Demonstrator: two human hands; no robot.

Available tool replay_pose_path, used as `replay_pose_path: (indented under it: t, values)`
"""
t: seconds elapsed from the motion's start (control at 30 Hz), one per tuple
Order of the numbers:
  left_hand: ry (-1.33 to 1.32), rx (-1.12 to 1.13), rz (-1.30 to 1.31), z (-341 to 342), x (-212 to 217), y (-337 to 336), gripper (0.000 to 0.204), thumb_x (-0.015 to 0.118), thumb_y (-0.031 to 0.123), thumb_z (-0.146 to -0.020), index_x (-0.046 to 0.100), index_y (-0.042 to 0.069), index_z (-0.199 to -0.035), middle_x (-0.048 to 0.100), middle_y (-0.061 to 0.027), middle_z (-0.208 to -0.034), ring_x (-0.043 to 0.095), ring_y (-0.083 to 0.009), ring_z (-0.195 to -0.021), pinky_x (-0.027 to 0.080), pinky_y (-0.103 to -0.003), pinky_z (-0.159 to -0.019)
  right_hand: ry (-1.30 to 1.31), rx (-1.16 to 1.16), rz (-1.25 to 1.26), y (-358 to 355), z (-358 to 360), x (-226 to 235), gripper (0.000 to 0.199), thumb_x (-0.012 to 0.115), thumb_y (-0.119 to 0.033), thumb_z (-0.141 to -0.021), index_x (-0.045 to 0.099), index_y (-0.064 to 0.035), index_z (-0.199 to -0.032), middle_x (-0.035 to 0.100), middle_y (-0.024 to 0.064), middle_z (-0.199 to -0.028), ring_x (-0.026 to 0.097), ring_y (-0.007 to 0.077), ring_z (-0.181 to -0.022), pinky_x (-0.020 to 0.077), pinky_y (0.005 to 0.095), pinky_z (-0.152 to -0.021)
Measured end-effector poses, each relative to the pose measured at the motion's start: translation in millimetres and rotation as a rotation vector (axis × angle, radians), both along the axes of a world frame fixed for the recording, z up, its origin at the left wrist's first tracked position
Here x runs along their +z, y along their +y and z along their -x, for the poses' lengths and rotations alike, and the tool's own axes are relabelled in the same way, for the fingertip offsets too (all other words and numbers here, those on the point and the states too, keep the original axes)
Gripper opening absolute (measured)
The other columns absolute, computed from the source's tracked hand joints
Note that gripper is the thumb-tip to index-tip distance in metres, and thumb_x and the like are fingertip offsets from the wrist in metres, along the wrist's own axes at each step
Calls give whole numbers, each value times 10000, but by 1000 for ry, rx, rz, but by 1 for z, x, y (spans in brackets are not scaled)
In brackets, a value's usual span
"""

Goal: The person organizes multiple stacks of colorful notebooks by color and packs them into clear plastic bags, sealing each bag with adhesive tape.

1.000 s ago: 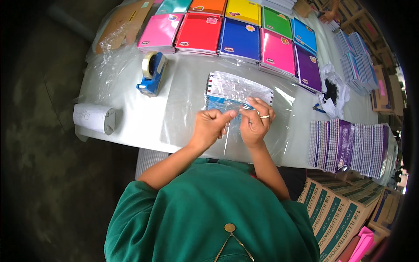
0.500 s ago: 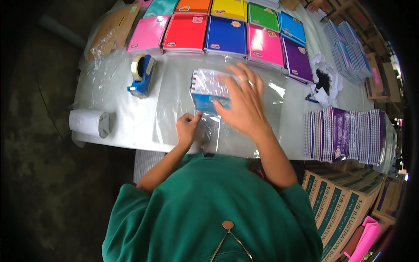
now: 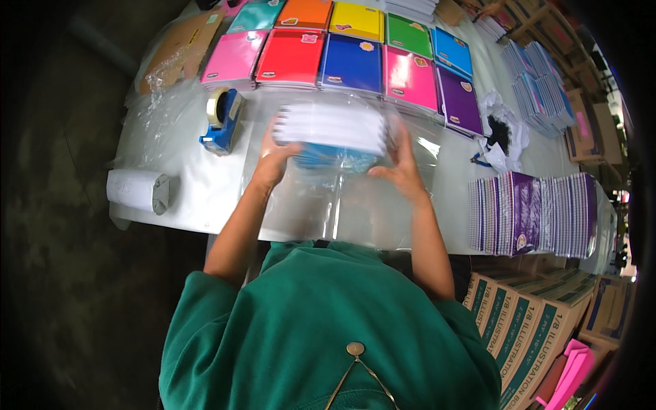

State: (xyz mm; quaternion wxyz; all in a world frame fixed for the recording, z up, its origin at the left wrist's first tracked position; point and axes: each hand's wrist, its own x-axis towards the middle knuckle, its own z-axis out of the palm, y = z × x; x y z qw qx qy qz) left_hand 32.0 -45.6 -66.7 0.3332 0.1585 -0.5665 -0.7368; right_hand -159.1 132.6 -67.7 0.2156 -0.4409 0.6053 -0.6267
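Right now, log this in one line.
blurred white-and-blue notebook stack | left hand: at left end | right hand: at right end | farther left: blue tape dispenser

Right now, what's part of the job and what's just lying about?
Job in hand:
blurred notebook bundle
left hand and right hand at its ends
clear plastic sheet below

Apparently just lying about:
white roll
brown cardboard
blue-handled tool
blue tape dispenser, untouched, though possibly part of it

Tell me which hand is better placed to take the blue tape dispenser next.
Likely the left: the left hand is at the end of the notebook bundle nearer the tape dispenser. The right hand is at the opposite end. Neither looks free, though.
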Motion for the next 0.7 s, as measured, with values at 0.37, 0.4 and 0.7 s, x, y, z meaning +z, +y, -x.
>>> replay_pose_path:
  t: [0.37, 0.4, 0.7]
  values:
    - [366, 852, 756, 32, 181, -44, 216, 567, 184, -904, 549, 29, -755, 541, -7, -681, 427, -87, -500, 335, -244, -438, 166, -202, 328, -36, -17, 86, 466, 374, -319, -956, 427, 1, -1291, 484, 169, -1279, 434, 265, -1213, 294, 397, -1017]
    - [216, 786, 609, 17, 188, -49, 258, 538, 267, -924, 585, 19, -868, 544, -22, -734, 445, -86, -544, 362, -234, -498, 154, -287, 369, -30, -18, 81, 501, 374, -352, -947, 410, 4, -1298, 476, 178, -1279, 427, 274, -1214, 288, 406, -1015]
    - [-800, 41, 796, -5, 164, -7, 445, 603, 148, -813, 477, 3, -1214, 595, -95, -629, 564, -135, -581, 449, -263, -588, 729, 78, 199, 28, -105, -31, 393, 650, -284, -746, 567, -72, -1067, 540, 79, -1043, 491, 270, -1031, 364, 401, -911]
